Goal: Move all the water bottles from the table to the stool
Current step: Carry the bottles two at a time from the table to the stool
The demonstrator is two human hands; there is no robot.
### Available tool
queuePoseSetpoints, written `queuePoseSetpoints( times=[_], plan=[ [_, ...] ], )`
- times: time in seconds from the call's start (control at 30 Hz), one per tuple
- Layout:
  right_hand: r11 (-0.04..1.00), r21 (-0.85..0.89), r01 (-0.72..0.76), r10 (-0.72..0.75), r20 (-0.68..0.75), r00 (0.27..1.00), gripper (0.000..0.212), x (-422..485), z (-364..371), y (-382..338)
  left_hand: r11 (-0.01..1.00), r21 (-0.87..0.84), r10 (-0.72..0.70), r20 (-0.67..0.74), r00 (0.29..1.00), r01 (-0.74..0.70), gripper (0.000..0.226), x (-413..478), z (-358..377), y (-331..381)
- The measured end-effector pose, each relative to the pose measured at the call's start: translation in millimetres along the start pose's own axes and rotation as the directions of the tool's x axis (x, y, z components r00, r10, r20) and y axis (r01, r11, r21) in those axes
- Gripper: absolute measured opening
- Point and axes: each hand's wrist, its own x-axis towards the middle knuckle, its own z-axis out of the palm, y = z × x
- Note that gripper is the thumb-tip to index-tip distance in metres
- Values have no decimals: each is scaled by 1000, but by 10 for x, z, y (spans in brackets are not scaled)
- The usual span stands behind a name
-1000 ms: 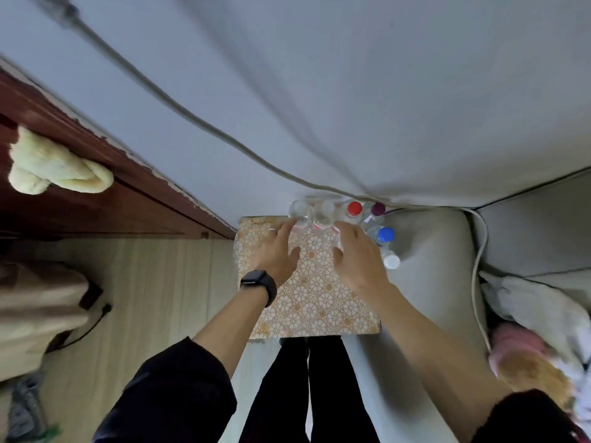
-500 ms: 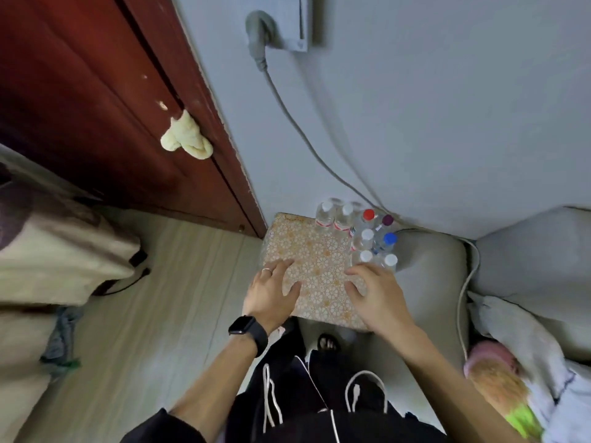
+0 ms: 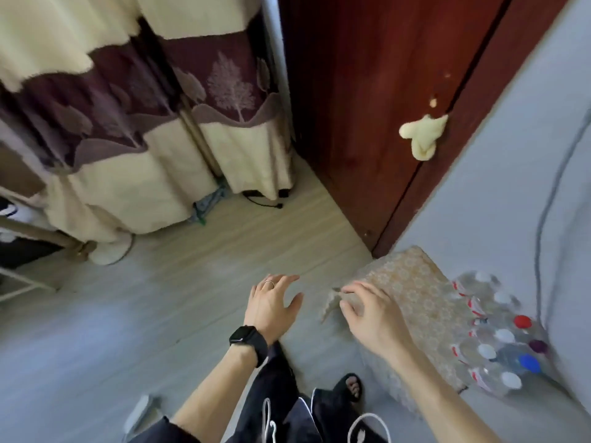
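Over the desk (image 3: 412,282) corner, your right hand (image 3: 374,318) has lifted off, open and empty; left hand (image 3: 271,305) likewise. Bottles (image 3: 503,335) stay unmoved.

Eight water bottles (image 3: 492,318) in all, packed close in one bunch. Eight caps on top: five white caps (image 3: 504,335), one red cap (image 3: 523,321), one purple cap (image 3: 539,346), one blue cap (image 3: 529,362). Two bare hands: one left hand (image 3: 271,306), one right hand (image 3: 372,318). One black watch (image 3: 248,338) and one thin ring (image 3: 269,282), both on the left side. One flowery cloth (image 3: 412,282). One dark red door (image 3: 367,91). One yellow rag (image 3: 422,135) hanging on it. One grey cord (image 3: 543,251) up the wall (image 3: 479,203). One foot (image 3: 351,386) in a black sandal. Two white strings (image 3: 268,420) on the dark trousers (image 3: 287,407). Curtain folds (image 3: 128,123) too blurry to count well.
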Motion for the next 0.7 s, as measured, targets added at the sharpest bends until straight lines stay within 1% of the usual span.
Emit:
queuePoseSetpoints(
  times=[0.07,0.13,0.23,0.33,0.43,0.53,0.6,0.7],
  plan=[
    [989,-21,144,-142,46,989,25,301,108,-464,995,-25,-95,-141,985,93,41,-71,-337,-389],
    [957,-30,290,-286,98,953,27,576,245,-1024,981,-57,-196,-269,943,187,42,-184,-708,-793],
    [865,-37,500,-488,171,856,26,896,531,-2012,940,-140,-341,-439,831,311,44,-439,-1300,-1411],
    [748,-2,663,-651,192,734,29,1057,922,-3030,899,-207,-433,-557,709,386,50,-750,-1841,-2040],
    [635,31,772,-763,187,619,30,1066,1336,-3968,874,-241,-469,-647,601,422,47,-1066,-2363,-2616],
    [540,62,839,-829,212,518,32,1035,1693,-4767,841,-262,-500,-712,493,474,45,-1364,-2851,-3106],
    [494,87,865,-857,219,467,32,981,1860,-5251,815,-280,-521,-738,429,507,48,-1561,-3161,-3412],
    [428,143,892,-897,191,399,28,944,2057,-5930,785,-286,-525,-778,344,550,51,-1770,-3640,-3853]
  ],
)
